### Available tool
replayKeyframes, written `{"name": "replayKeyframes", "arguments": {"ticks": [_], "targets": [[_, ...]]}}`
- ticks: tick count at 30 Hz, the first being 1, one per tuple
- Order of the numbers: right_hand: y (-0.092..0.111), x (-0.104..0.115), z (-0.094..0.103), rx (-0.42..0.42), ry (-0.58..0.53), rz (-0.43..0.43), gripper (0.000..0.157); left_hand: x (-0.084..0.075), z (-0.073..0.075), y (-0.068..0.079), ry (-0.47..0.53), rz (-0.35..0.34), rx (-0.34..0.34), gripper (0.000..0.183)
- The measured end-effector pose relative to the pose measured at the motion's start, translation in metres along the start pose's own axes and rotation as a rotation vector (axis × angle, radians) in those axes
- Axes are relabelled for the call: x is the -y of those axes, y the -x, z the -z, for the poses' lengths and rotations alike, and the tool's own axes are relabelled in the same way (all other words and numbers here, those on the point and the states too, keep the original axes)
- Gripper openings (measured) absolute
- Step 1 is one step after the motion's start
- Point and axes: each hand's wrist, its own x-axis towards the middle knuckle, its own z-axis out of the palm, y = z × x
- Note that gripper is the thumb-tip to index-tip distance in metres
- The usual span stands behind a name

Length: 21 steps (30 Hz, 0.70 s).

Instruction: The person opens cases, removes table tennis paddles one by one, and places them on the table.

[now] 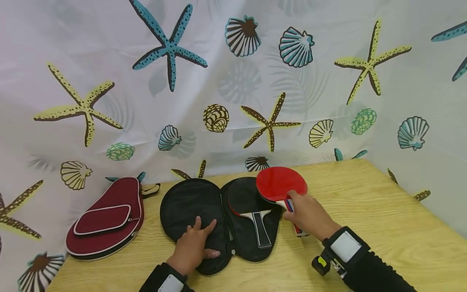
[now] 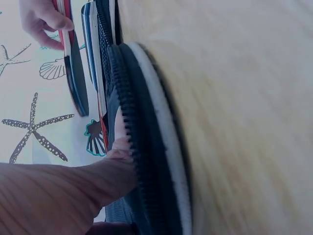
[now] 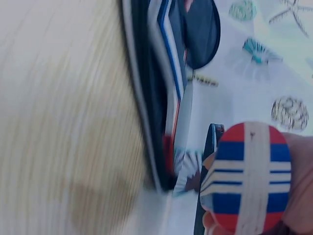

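My right hand (image 1: 308, 213) grips the handle of a red table tennis paddle (image 1: 281, 183), its red face up, above the right side of an open black paddle case (image 1: 189, 198). In the right wrist view the striped butt of the handle (image 3: 247, 181) shows, red, white and blue. A second paddle (image 1: 260, 229) lies in the right half of the case, dark face up, handle toward me. My left hand (image 1: 192, 247) rests on the left half with its fingers spread. In the left wrist view the zipper edge (image 2: 129, 117) hides part of that hand.
To the left on the wooden table (image 1: 365, 235) lies a closed maroon paddle case (image 1: 109, 198) with white piping, a front pocket and a black strap (image 1: 151, 190). A white cloth (image 1: 233, 101) with starfish and shells hangs behind the table and along its right side.
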Motion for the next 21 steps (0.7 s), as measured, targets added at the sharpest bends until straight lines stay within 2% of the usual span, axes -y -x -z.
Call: {"name": "replayKeyframes", "arguments": {"ticks": [5,11,21], "targets": [[0.001,-0.029,0.01,-0.015,0.053,0.001,0.041,0.0,0.0,0.001,0.0,-0.01,-0.009,0.083],[0.008,-0.054,0.012,0.024,0.076,-0.005,0.035,0.0,-0.001,0.001,-0.008,-0.012,-0.011,0.083],[0.012,-0.072,0.009,0.061,0.087,-0.039,0.04,-0.001,0.001,0.003,-0.01,-0.005,-0.002,0.082]]}}
